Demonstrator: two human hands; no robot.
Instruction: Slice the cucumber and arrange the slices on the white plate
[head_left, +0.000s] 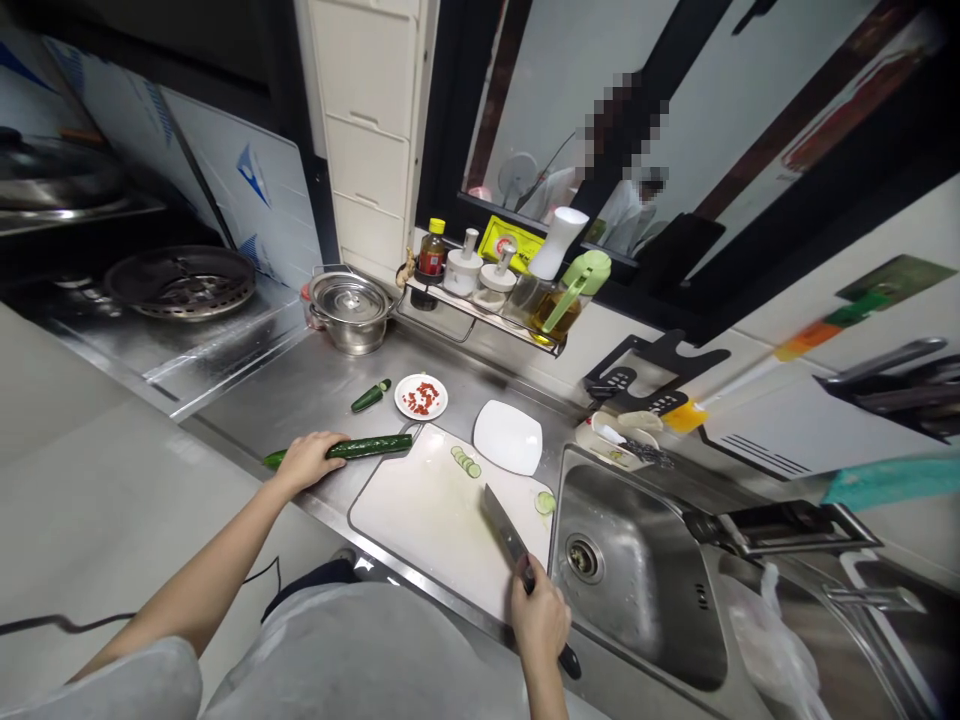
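My left hand (311,461) is closed around a long green cucumber (375,446), whose cut end reaches the left edge of the white cutting board (405,515). In my right hand (541,615) is a kitchen knife (506,525) by its black handle, the blade over the board's right part and pointing away from me. Several thin cucumber slices (466,462) lie overlapped near the board's far side. More slices (545,502) sit at its right edge. Behind the board are a small plate of chopped red pieces (421,397), a white square plate (508,437) and a short cucumber piece (367,398).
The steel sink (637,590) adjoins the board's right side. A lidded steel pot (350,310) stands at the back left, near the stove burner (180,280). Above the counter, a wall rack (480,312) holds seasoning jars and an oil bottle (574,298). Two blurred people show in the window.
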